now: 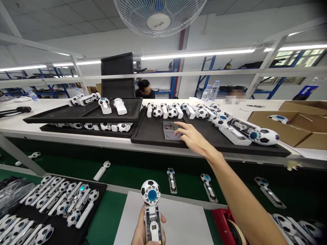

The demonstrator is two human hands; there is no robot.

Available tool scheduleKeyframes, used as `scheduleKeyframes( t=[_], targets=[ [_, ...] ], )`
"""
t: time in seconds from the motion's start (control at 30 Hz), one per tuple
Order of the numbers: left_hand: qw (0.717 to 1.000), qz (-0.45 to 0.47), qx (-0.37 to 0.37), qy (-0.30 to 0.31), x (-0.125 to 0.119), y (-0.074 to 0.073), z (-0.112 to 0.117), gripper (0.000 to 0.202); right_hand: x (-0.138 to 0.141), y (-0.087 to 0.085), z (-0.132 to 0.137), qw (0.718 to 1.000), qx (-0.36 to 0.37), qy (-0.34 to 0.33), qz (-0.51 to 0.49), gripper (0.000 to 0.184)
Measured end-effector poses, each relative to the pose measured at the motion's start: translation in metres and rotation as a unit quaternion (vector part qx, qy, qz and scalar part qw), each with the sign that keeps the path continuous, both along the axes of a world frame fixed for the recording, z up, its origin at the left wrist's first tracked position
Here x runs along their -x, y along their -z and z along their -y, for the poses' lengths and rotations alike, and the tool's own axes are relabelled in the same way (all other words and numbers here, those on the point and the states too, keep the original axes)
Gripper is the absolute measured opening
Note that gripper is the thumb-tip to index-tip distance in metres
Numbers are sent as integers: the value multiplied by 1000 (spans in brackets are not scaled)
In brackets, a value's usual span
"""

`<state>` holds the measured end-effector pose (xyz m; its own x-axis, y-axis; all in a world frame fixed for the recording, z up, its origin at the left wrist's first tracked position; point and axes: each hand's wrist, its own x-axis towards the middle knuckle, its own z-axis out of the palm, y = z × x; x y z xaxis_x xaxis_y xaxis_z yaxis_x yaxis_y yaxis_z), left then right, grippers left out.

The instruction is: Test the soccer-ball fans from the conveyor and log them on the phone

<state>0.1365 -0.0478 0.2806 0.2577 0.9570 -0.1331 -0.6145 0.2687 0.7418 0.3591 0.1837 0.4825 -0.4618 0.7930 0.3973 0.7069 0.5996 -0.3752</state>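
Observation:
My left hand is wrapped round the handle of a handheld device with a round, football-patterned head. It stands upright at the bottom centre, its blue disc and the clear, open-looking front of its handle facing me. My right hand reaches up to the shelf with fingers stretched out. Its fingertips are over or on the screen of a phone, which lies on a black foam tray. Whether they touch the glass I cannot tell. Below my left hand's device lies a white sheet.
Several similar devices lie on the green belt. Others fill a black tray at left and stacked trays above. A red tape dispenser sits at lower right, a cardboard box on the shelf. A fan hangs overhead; people sit beyond.

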Motion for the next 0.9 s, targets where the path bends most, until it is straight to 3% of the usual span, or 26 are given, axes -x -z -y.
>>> scheduleKeyframes(
  t=[0.2, 0.3, 0.5, 0.67, 0.9],
  targets=[
    [1000, -7, -4, 4, 1, -5, 1, 64, 7, -5, 0, 999, -22, 4, 23, 44],
    [1000, -15, -22, 3, 1, -22, 0, 61, 16, -6, -4, 997, -30, 7, 66, 49],
    [995, -52, -55, -62, 3, -54, -1, 63, 20, 0, -12, 995, -6, 6, 98, 51],
    [995, -66, -44, -60, 7, -54, -1, 69, 17, 1, -15, 996, 7, -3, 86, 51],
    [998, -42, -34, -42, 2, -51, 3, 60, 18, 1, -12, 998, 0, 1, 68, 51]
  ],
)
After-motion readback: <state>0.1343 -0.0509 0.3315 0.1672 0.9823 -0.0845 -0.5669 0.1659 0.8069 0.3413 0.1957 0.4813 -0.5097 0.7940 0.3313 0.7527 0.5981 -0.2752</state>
